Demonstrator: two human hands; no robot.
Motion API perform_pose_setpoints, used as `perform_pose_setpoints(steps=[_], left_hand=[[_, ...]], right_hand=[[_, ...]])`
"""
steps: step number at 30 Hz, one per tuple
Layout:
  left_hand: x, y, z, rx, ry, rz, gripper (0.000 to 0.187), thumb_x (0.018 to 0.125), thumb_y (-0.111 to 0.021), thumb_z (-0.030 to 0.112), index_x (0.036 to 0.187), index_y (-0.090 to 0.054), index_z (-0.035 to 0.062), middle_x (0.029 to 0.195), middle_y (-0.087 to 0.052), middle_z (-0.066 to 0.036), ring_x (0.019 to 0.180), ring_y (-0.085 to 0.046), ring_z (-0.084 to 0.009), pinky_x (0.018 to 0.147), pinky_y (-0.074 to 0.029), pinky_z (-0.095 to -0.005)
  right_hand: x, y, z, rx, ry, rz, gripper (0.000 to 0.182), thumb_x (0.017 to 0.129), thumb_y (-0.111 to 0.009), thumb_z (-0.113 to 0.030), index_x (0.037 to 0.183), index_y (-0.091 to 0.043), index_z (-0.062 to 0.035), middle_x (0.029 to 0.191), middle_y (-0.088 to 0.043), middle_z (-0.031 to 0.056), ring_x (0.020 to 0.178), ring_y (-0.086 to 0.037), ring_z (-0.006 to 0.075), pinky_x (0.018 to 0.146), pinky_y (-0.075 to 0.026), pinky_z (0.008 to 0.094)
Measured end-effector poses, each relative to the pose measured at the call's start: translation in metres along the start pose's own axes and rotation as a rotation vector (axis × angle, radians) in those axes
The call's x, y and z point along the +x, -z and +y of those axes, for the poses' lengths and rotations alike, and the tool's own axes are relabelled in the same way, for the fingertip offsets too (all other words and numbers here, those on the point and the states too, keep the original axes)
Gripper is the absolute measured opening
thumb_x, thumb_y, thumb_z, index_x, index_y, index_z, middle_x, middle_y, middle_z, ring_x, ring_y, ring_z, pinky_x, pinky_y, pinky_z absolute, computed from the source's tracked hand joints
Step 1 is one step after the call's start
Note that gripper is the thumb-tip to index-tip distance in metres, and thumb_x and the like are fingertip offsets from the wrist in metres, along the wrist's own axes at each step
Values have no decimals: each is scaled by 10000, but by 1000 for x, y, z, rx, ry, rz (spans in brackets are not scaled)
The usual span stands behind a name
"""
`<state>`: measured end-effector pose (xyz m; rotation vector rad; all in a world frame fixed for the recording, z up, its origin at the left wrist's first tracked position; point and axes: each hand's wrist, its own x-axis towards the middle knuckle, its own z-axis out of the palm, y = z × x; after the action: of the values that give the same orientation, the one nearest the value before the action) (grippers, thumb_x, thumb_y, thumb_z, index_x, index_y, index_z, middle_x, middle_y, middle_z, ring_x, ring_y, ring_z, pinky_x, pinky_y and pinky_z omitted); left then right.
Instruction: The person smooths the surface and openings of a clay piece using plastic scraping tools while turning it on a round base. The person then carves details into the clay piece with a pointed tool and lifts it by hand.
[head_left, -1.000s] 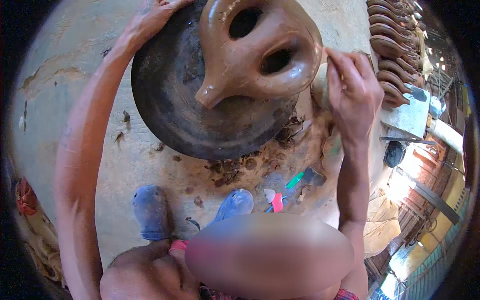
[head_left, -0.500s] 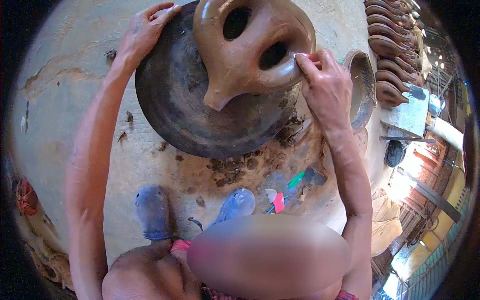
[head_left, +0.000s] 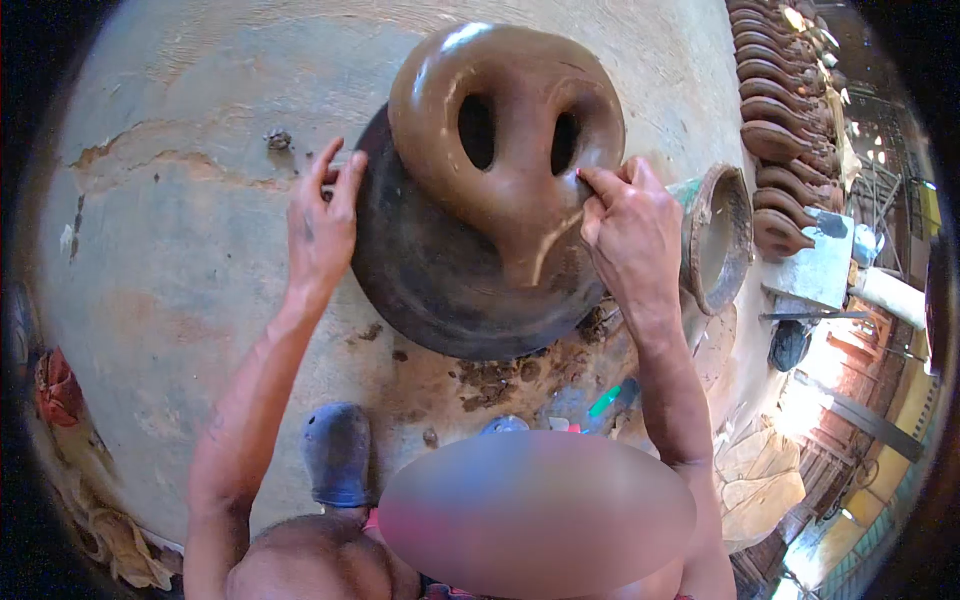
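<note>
A smooth brown clay form point(head_left: 510, 190) with two oval holes and a tapering lower tip rests on a dark round turntable point(head_left: 430, 285). At the turntable's left rim is my left hand point(head_left: 325, 220), its fingers slightly bent and apart, the thumb at the edge. My right hand point(head_left: 640, 225) is closed in a pinch against the clay's right side, just below the right hole. A tiny pale spot shows at its fingertips, too small to name. The palm side of my right hand is hidden.
A round basin point(head_left: 718, 240) stands right of the turntable. Rows of similar clay pieces point(head_left: 772, 85) line the far right. Dark clay scraps point(head_left: 500, 380) and a green tool point(head_left: 606, 400) lie below the turntable, near my blue clog point(head_left: 337, 455).
The clay form has turned with the turntable, its tip swinging from lower left toward straight down. My left hand has come down and nearer along the rim. The camera view has shifted too.
</note>
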<state>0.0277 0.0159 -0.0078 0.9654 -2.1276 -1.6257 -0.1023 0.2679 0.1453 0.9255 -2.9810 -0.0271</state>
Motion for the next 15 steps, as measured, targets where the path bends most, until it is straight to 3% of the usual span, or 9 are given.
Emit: perform_pose_setpoints(steps=[5, 8, 10, 11, 13, 15], left_hand=[[-65, 20, 0, -109, 220, -59, 670, 1057, -708, 385, 1561, -537, -22, 1046, -720, -129, 934, -690, -170, 813, -546, -330], [-104, 28, 4, -144, 383, -209, 606, 1071, -705, 298, 1584, -526, 27, 1179, -684, -49, 927, -606, -112, 772, -511, -259], [-123, 30, 4, -444, 513, -419, 641, 995, -781, 256, 1524, -546, -20, 1177, -685, -98, 984, -694, -174, 859, -566, -322], [-131, 31, -2, -444, 517, -415, 641, 995, -781, 256, 1524, -546, -20, 1177, -685, -98, 984, -694, -174, 859, -566, -322], [-145, 32, -13, -558, 633, -708, 688, 945, -781, 123, 1552, -482, -1, 1337, -655, -102, 1137, -695, -212, 971, -582, -358], [-159, 37, -18, -722, 709, -714, 736, 909, -744, 45, 1578, -441, 8, 1404, -629, -101, 1227, -668, -234, 1016, -577, -379]], right_hand=[[14, 6, -20, 92, 22, -9, 287, 887, -686, -90, 1129, -839, -91, 926, -681, 201, 845, -697, 374, 814, -554, 484], [23, 7, -28, 119, 75, -36, 286, 879, -676, -94, 1110, -844, -80, 896, -674, 214, 848, -694, 375, 816, -546, 482], [26, 9, -35, 126, 117, -51, 285, 872, -674, -88, 1100, -845, -77, 888, -670, 218, 847, -694, 373, 819, -547, 481], [27, 10, -39, 132, 154, -60, 285, 865, -673, -83, 1091, -846, -74, 880, -667, 222, 845, -693, 371, 823, -548, 480], [27, 16, -51, 139, 182, -86, 254, 869, -671, -101, 1053, -842, -69, 895, -684, 230, 850, -709, 391, 825, -574, 495], [24, 19, -60, 146, 206, -112, 228, 873, -670, -120, 1016, -838, -64, 911, -702, 237, 855, -725, 411, 828, -600, 510]])
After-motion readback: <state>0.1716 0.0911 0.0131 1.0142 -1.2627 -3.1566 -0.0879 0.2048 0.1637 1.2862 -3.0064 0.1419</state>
